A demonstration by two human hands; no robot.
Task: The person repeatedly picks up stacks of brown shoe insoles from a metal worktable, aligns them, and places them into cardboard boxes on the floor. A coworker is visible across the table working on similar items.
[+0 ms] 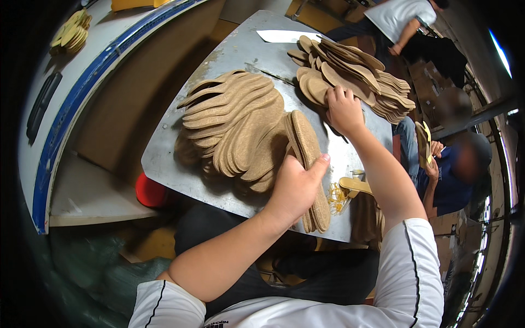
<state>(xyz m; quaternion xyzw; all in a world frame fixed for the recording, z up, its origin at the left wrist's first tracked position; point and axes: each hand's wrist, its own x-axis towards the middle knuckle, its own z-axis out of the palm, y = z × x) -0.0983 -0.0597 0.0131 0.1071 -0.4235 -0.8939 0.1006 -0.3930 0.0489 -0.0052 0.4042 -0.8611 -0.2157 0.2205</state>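
Note:
Brown, cork-like shoe insoles lie in piles on a grey metal table (pixel 229 41). My left hand (pixel 295 188) is closed around a small stack of insoles (pixel 307 142), held on edge with the thumb on the near side. Just left of it spreads a large fanned pile of insoles (pixel 235 117). My right hand (pixel 345 112) reaches to the second pile of insoles (pixel 350 79) at the far right, its fingers curled over the end of one there. What lies under its palm is hidden.
Yellow rubber bands (pixel 337 198) and a yellow-topped insole (pixel 355 186) lie near the table's right edge. A white paper sheet (pixel 284 36) is at the back. Left stands a blue-edged bench (pixel 82 93) above a red round container (pixel 150 190). Two people (pixel 402 22) (pixel 454 172) are nearby.

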